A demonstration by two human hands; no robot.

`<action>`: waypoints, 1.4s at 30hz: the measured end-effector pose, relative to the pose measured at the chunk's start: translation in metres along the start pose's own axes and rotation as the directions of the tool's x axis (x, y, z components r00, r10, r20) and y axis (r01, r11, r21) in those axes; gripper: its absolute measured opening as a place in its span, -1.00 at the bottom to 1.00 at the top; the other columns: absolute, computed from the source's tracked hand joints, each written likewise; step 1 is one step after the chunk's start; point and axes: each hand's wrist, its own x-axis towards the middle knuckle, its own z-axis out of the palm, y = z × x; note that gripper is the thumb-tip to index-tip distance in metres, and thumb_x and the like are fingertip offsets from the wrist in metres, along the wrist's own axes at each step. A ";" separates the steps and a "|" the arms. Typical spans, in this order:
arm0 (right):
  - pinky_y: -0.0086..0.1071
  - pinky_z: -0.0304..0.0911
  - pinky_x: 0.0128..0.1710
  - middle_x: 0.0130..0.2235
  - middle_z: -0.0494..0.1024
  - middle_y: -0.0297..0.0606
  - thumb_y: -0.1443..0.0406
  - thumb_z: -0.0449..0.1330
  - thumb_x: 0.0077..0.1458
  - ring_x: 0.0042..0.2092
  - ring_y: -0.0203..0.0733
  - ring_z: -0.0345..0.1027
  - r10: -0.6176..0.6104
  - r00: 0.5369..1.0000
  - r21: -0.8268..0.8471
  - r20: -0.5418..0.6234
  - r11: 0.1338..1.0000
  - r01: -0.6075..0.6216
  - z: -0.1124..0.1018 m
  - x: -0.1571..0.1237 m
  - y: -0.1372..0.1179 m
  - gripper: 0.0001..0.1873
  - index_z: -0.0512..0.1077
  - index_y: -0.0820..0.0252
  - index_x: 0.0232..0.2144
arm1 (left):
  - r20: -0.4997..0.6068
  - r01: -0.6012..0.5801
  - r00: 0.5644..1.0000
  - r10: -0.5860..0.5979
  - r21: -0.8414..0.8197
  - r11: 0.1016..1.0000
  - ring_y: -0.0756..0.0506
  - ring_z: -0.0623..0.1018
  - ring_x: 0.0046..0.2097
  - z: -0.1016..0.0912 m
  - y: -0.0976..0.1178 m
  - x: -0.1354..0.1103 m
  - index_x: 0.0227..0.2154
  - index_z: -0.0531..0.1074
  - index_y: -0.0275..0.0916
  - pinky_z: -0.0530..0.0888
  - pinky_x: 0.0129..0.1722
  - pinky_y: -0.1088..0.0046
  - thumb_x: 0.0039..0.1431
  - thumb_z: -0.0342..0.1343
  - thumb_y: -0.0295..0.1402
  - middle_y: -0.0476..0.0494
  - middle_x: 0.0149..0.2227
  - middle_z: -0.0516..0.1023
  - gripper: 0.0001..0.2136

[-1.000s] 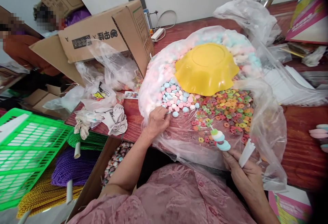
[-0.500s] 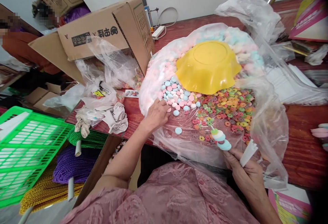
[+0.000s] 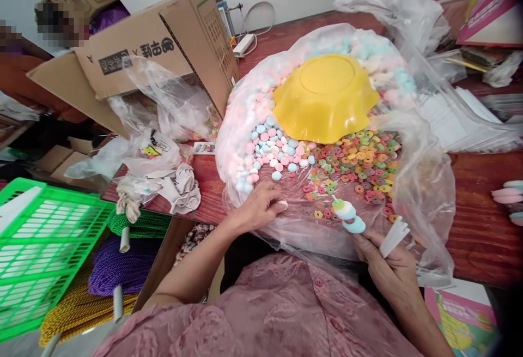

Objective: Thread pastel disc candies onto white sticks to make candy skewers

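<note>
My left hand [image 3: 261, 207] is low over the clear plastic sheet, thumb and fingers pinched on a pale marshmallow [image 3: 283, 205]. My right hand [image 3: 386, 259] grips a candy skewer [image 3: 348, 216] near its lower end; blue and white marshmallows and a green piece are threaded on it. Several white sticks [image 3: 394, 237] also stick out of that hand. Pink, blue and white marshmallows [image 3: 272, 147] lie beyond my left hand. Colourful gummy rings [image 3: 363, 163] are spread to their right. An upturned yellow bowl [image 3: 327, 98] with a wavy rim rests on the candy.
An open cardboard box [image 3: 163, 46] with plastic bags stands at the back left. Crumpled cloth [image 3: 182, 188] lies near the table edge. A green basket [image 3: 49, 253] and twisted cords [image 3: 118, 264] are at lower left. More marshmallows [image 3: 506, 196] lie far right. Another person's sleeve [image 3: 20, 79] shows at left.
My left hand has moved from the marshmallow pile toward me and closed on a marshmallow. The loose blue marshmallow near there no longer shows. My right hand stays nearly in place with the skewer.
</note>
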 end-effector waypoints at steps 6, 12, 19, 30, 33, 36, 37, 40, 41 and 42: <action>-0.43 0.07 -0.54 -0.58 0.26 -0.42 0.17 0.25 0.15 -0.53 -0.32 0.08 -0.028 1.000 -0.069 -0.013 0.997 0.027 0.000 0.001 -0.003 -0.78 0.63 0.09 -0.20 | -0.149 0.022 0.989 -0.009 0.087 0.996 -0.14 0.49 -0.18 0.023 -0.006 -0.014 -0.21 0.51 -0.28 0.44 -0.12 0.27 0.19 0.17 -0.41 -0.18 -0.24 0.54 -0.87; -0.42 0.07 -0.51 -0.55 0.24 -0.40 0.19 0.24 0.17 -0.50 -0.32 0.08 -0.050 0.999 -0.087 0.013 0.995 0.051 -0.002 0.000 0.003 -0.81 0.63 0.13 -0.30 | -0.232 0.015 0.973 0.021 0.154 0.988 -0.16 0.47 -0.17 0.025 -0.005 -0.018 -0.29 0.54 -0.26 0.45 -0.15 0.26 0.21 0.18 -0.37 -0.19 -0.30 0.52 -0.91; -0.43 0.07 -0.54 -0.57 0.27 -0.41 0.17 0.25 0.16 -0.52 -0.32 0.09 -0.036 0.999 -0.076 -0.011 0.996 0.035 0.000 -0.001 0.002 -0.76 0.62 0.12 -0.18 | -0.185 -0.266 0.924 0.334 0.317 0.910 -0.12 0.51 -0.24 0.035 -0.014 -0.025 -0.28 0.52 -0.28 0.46 -0.21 0.29 0.27 0.02 -0.51 -0.23 -0.27 0.59 -0.84; -0.43 0.15 -0.54 -0.54 0.40 -0.41 0.16 0.31 0.08 -0.53 -0.32 0.16 -0.055 0.996 -0.099 -0.075 0.994 0.047 0.004 0.002 -0.009 -0.75 0.63 0.06 -0.18 | -0.231 0.009 0.973 0.002 0.045 0.999 -0.07 0.51 -0.29 0.020 -0.023 -0.009 -0.29 0.53 -0.26 0.46 -0.27 0.39 0.25 0.14 -0.31 -0.14 -0.33 0.53 -0.86; -0.41 0.16 -0.50 -0.51 0.41 -0.39 0.16 0.29 0.10 -0.50 -0.30 0.18 -0.046 0.997 -0.106 -0.054 0.994 0.040 0.002 0.001 -0.005 -0.75 0.63 0.07 -0.17 | -0.126 0.013 0.992 0.003 0.127 0.992 -0.12 0.52 -0.20 0.011 -0.018 -0.003 -0.28 0.53 -0.24 0.48 -0.15 0.33 0.25 0.11 -0.35 -0.17 -0.26 0.54 -0.88; -0.42 0.10 -0.52 -0.56 0.32 -0.41 0.18 0.26 0.15 -0.52 -0.31 0.12 -0.048 0.999 -0.129 -0.013 0.991 0.046 0.001 0.000 -0.002 -0.77 0.63 0.10 -0.18 | -0.082 -0.036 0.995 0.060 0.264 0.964 -0.17 0.52 -0.12 0.013 -0.012 -0.005 -0.28 0.51 -0.27 0.48 -0.07 0.26 0.26 0.04 -0.40 -0.24 -0.20 0.54 -0.85; -0.42 0.08 -0.53 -0.56 0.30 -0.41 0.19 0.25 0.15 -0.52 -0.31 0.11 -0.050 0.999 -0.139 -0.007 0.989 0.049 0.001 0.000 -0.001 -0.77 0.63 0.11 -0.19 | -0.075 -0.060 0.993 0.086 0.294 0.954 -0.18 0.52 -0.12 0.015 -0.011 -0.007 -0.27 0.51 -0.28 0.49 -0.08 0.26 0.25 0.03 -0.43 -0.26 -0.20 0.54 -0.85; -0.43 0.10 -0.54 -0.57 0.32 -0.41 0.20 0.23 0.17 -0.53 -0.31 0.12 -0.075 0.997 -0.166 -0.015 0.984 0.071 0.001 0.000 -0.001 -0.76 0.62 0.11 -0.16 | -0.130 -0.133 0.977 0.169 0.248 0.960 -0.14 0.54 -0.20 0.020 -0.007 -0.013 -0.31 0.51 -0.30 0.51 -0.15 0.31 0.21 0.04 -0.49 -0.24 -0.28 0.57 -0.86; -0.43 0.12 -0.54 -0.57 0.32 -0.42 0.21 0.23 0.17 -0.54 -0.31 0.13 -0.100 0.995 -0.180 -0.021 0.979 0.095 0.002 0.000 -0.003 -0.76 0.62 0.10 -0.16 | -0.186 -0.139 0.968 0.170 0.171 0.975 -0.11 0.54 -0.25 0.021 -0.005 -0.014 -0.32 0.51 -0.30 0.51 -0.20 0.34 0.20 0.06 -0.49 -0.21 -0.32 0.57 -0.87; -0.43 0.13 -0.54 -0.58 0.33 -0.42 0.22 0.22 0.17 -0.55 -0.31 0.15 -0.136 0.991 -0.202 -0.019 0.971 0.129 0.003 -0.001 -0.007 -0.78 0.63 0.10 -0.18 | -0.260 -0.129 0.955 0.141 0.064 0.990 -0.07 0.54 -0.30 0.021 -0.002 -0.014 -0.31 0.53 -0.30 0.51 -0.24 0.38 0.20 0.08 -0.48 -0.17 -0.36 0.57 -0.88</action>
